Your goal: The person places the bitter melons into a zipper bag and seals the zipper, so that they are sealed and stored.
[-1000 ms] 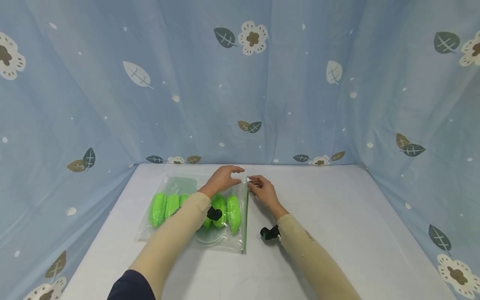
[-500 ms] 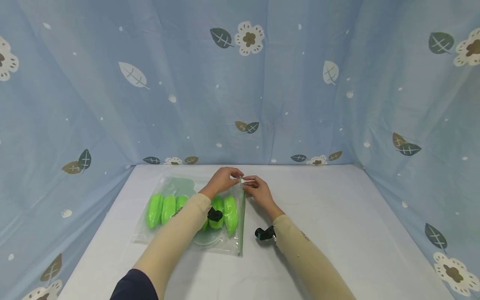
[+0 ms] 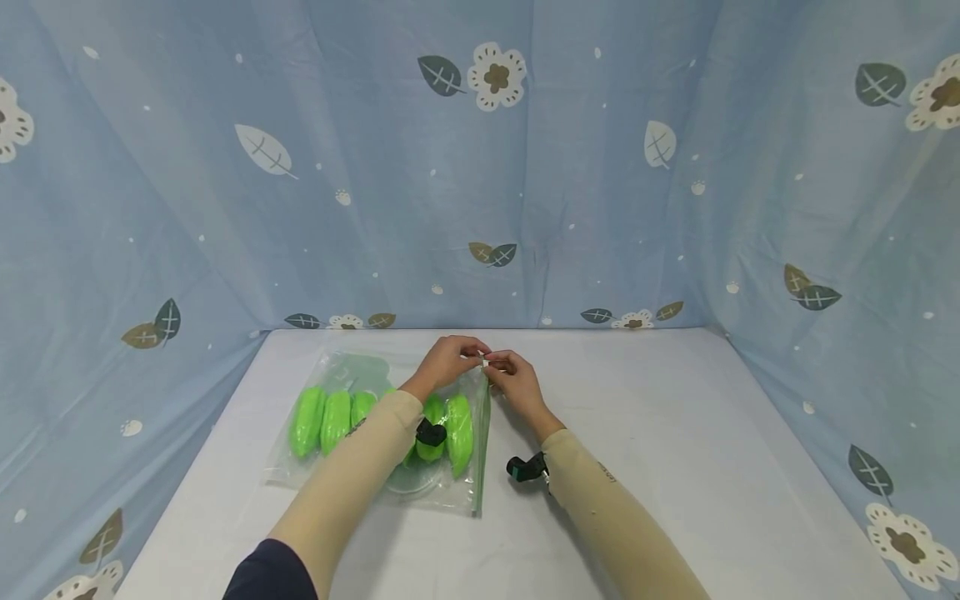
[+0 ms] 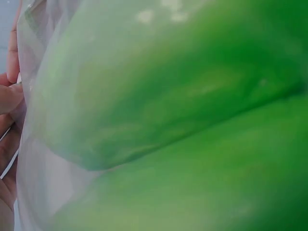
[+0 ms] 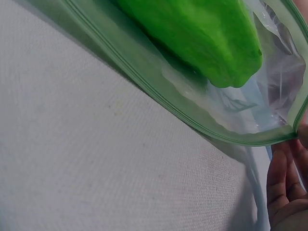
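Note:
A clear zip bag [image 3: 478,492] with a green zip strip along its right edge lies flat in the head view. Inside are several bright green, long, plump, fruit-like pieces [image 3: 460,435]. My left hand [image 3: 447,362] reaches over the bag and pinches the far end of the zip edge. Just to its right, my right hand [image 3: 519,383] pinches the same corner at a small white tab [image 3: 485,363]. The right wrist view shows the zip strip [image 5: 166,103] bowed apart, with one green piece [image 5: 207,43] behind it. Bag film and green pieces fill most of the left wrist view.
A white cloth-covered table [image 3: 645,467] extends around the bag. Blue patterned curtain [image 3: 390,183] rises at the back and both sides. A black wrist camera [image 3: 525,468] sits at the right sleeve; another [image 3: 431,432] hangs over the bag from the left.
My left hand has closed its fingers from a spread pose onto the bag's far corner. The right hand stays at that corner, and both hands now meet there. The zip edge has tilted slightly.

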The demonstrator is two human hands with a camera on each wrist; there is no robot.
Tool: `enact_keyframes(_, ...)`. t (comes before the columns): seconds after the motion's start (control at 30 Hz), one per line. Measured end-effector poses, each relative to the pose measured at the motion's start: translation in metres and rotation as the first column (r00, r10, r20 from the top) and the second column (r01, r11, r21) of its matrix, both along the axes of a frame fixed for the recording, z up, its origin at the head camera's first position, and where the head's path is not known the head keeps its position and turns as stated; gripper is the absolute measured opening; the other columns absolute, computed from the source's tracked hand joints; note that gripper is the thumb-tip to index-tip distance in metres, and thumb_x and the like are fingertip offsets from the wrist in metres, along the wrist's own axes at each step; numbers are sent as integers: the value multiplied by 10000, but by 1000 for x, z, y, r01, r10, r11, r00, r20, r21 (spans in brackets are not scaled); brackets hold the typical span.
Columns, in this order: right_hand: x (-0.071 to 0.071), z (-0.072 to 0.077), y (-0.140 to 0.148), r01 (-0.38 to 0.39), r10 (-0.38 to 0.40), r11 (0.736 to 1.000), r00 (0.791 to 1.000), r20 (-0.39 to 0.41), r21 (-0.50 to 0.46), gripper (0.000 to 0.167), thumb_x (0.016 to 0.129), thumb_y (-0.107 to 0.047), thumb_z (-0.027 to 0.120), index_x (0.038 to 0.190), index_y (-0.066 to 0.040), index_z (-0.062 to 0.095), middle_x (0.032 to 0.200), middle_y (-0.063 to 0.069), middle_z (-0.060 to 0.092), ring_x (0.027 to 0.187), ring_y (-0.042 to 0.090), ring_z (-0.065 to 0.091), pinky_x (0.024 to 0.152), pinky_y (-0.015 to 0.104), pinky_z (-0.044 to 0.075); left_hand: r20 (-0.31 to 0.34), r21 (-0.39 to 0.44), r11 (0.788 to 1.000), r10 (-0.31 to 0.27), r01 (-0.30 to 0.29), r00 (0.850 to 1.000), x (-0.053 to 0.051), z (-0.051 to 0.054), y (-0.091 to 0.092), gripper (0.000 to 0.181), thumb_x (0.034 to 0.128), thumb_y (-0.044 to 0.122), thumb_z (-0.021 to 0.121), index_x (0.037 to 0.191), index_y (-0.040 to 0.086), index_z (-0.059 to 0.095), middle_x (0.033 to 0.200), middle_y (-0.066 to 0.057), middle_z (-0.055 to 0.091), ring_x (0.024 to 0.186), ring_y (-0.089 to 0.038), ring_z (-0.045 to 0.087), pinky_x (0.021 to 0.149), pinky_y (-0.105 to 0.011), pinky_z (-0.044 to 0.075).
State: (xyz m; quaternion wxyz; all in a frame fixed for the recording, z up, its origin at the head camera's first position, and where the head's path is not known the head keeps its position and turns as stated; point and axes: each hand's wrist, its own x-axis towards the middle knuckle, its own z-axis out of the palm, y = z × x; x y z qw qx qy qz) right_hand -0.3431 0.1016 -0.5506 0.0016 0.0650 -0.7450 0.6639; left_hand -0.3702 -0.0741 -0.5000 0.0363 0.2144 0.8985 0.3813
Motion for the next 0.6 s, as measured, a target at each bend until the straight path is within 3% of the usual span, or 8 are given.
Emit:
enact_keyframes(0.33,0,-1,-1,44,-44,999,999,14,-5,195,969,-91,700,1149,-16,703,1029,120,713,813,137,662,723,320,586,-15,46,999,13,-12,1000,2,-3,-1,196,996,100,662,1156,142,766,1172,-53,726,1093,-243,674,933,-427,560)
enact_keyframes(0.6,2,-1,-2,48,-48,999,999,17,-7,175,959,-81,707,1120,-13,716,983,109,721,801,159,669,704,302,584,-34,47,999,9,-8,999,2,-3,-2,194,995,89,658,1147,130,772,1153,-56,733,1078,-241,678,924,-421,563)
